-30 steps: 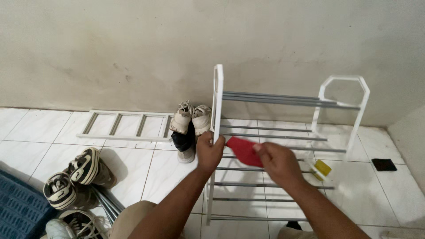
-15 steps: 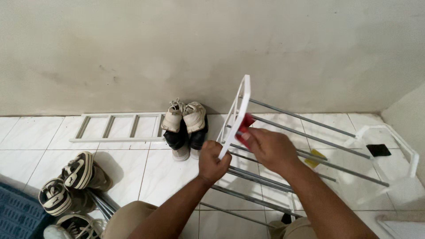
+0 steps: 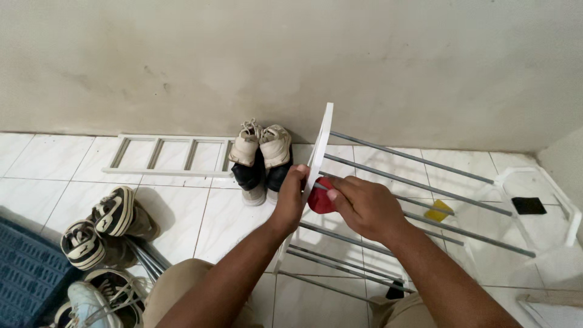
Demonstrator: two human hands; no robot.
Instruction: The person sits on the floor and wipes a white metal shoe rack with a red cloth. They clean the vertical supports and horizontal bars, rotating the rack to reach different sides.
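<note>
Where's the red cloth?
The red cloth is mid-picture, under the right hand, pressed against the white rack side that the left hand grips.

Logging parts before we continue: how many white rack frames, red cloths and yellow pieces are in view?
White rack frames: 3 (one held upright, one at the far end, one flat by the wall)
Red cloth: 1
Yellow piece: 1
Total: 5
A cropped white edge at bottom right is not counted.
</note>
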